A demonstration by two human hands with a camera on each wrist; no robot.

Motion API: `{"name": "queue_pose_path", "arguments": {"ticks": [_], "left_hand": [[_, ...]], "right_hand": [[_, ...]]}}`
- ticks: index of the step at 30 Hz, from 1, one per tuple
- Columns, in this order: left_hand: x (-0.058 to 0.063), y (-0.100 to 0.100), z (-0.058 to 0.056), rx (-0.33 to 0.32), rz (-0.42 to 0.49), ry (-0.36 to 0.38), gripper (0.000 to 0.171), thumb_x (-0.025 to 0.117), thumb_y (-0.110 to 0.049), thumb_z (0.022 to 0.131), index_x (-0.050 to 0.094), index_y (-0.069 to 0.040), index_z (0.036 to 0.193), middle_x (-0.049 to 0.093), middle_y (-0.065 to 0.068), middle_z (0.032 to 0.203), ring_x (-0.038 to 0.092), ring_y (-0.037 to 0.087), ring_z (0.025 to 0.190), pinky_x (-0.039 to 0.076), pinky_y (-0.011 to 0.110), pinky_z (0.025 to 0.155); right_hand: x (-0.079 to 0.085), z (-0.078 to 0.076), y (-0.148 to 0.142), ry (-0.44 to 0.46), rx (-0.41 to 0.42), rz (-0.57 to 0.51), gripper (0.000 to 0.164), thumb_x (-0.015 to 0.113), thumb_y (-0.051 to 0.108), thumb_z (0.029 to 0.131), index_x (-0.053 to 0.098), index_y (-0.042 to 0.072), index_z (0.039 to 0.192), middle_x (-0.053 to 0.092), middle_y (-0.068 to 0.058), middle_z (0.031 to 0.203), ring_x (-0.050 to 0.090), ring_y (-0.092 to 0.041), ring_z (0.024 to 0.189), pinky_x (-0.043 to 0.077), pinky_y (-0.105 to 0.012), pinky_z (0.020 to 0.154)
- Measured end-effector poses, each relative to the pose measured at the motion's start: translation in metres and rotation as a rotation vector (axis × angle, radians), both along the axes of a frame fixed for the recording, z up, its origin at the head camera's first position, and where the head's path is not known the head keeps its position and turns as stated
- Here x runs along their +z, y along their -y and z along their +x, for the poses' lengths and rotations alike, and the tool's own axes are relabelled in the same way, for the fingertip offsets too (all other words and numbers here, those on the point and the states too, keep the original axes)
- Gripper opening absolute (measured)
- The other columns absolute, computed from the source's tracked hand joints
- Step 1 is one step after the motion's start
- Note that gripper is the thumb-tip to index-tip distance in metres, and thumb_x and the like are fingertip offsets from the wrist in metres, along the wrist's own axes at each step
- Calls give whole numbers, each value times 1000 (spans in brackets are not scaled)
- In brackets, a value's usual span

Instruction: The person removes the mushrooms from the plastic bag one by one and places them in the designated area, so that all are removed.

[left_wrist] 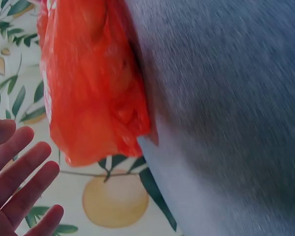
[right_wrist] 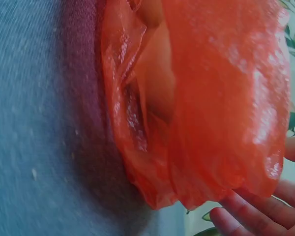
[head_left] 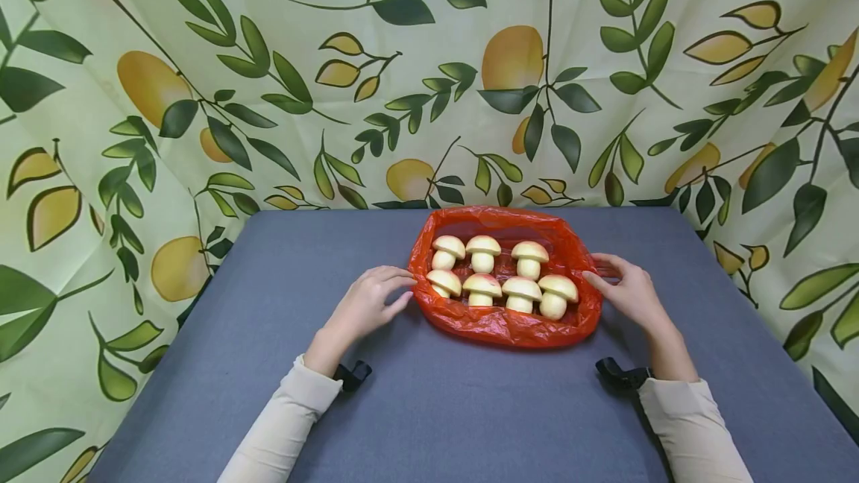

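Pale sleeves (head_left: 278,423) cross a worktop (head_left: 483,416) as left hand (head_left: 369,297) and right hand (head_left: 632,293), fingers relaxed, flank a red plastic bag (head_left: 506,330) of seven mushrooms (head_left: 482,285).

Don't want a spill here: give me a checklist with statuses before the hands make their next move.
1. Red plastic bag open at the top: ok.
2. Seven mushrooms inside the rim: ok.
3. Bag resting on the tabletop: ok.
4. Left grip holding the bag: not ok, fingers spread open.
5. Right grip secure on the bag: cannot tell, fingers partly behind the plastic.
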State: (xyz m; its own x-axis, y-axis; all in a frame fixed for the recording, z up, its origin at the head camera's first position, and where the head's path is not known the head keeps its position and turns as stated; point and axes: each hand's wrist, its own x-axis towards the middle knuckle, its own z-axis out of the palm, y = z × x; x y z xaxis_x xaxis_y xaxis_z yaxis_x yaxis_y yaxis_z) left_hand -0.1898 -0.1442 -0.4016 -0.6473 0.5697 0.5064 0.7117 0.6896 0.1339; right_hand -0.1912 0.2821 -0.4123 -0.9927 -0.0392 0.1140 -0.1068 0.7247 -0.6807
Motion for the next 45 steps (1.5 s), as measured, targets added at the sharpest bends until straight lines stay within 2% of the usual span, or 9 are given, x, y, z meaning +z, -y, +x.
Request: {"name": "queue_pose_path", "arguments": {"ticks": [4,7,10,12,23,28,32,42,45], "left_hand": [[-1,-10,1,-35,-21,-13,20,72,-16,85,73,-10,103,74,3,105,67,21,104,52,40,97],[-4,-18,1,-55,-56,-17,18,72,-18,85,74,-11,102,73,3,105,67,20,104,52,38,97],[-8,-25,0,-69,-98,-29,16,71,-19,86,74,-12,101,73,2,104,67,18,103,51,36,97],[-10,-30,1,-66,-129,-47,16,71,-20,86,74,-13,100,73,1,104,67,17,102,50,37,99],[-18,-41,5,-16,-182,-51,9,68,-15,86,74,-13,92,74,-1,90,68,15,94,49,38,104],[-22,-38,9,-6,-161,-22,7,68,-15,86,73,-13,89,72,-2,85,67,14,83,55,30,86],[-24,-36,11,0,-122,24,7,67,-14,87,73,-13,90,73,-1,83,67,14,78,56,29,71],[-21,-42,0,125,118,183,21,73,-15,84,69,-3,101,70,9,97,68,23,86,58,36,79],[-17,-45,-4,161,141,234,28,73,-17,85,67,-2,107,69,12,103,68,25,92,57,38,84]], "right_hand": [[-2,-1,1,19,-27,-5,53,62,29,93,53,-10,129,60,-33,123,62,-45,108,59,-39,82],[-3,0,0,24,-50,-10,50,67,26,91,57,-11,123,63,-33,118,68,-18,90,56,-18,71],[-6,-1,-2,21,-53,-29,46,70,22,89,60,-12,118,65,-33,112,55,12,74,47,-6,63],[-7,-1,-3,13,-47,-42,43,70,19,89,60,-13,116,65,-34,110,46,21,70,46,-6,61],[-6,-5,1,-51,-76,-97,35,68,12,88,63,-14,112,67,-35,102,47,21,66,47,-5,59],[-6,-5,2,-33,-102,-112,35,68,11,89,62,-14,113,67,-35,103,47,20,66,46,-3,60],[-7,-5,2,-10,-108,-106,36,66,12,90,61,-14,114,66,-35,105,48,20,65,47,-4,60],[-7,-3,3,3,-104,-98,36,65,13,91,61,-13,116,66,-35,106,48,19,66,48,-5,61],[-7,-3,3,1,-101,-100,36,65,13,91,61,-13,116,66,-35,106,48,19,66,47,-5,61]]}}
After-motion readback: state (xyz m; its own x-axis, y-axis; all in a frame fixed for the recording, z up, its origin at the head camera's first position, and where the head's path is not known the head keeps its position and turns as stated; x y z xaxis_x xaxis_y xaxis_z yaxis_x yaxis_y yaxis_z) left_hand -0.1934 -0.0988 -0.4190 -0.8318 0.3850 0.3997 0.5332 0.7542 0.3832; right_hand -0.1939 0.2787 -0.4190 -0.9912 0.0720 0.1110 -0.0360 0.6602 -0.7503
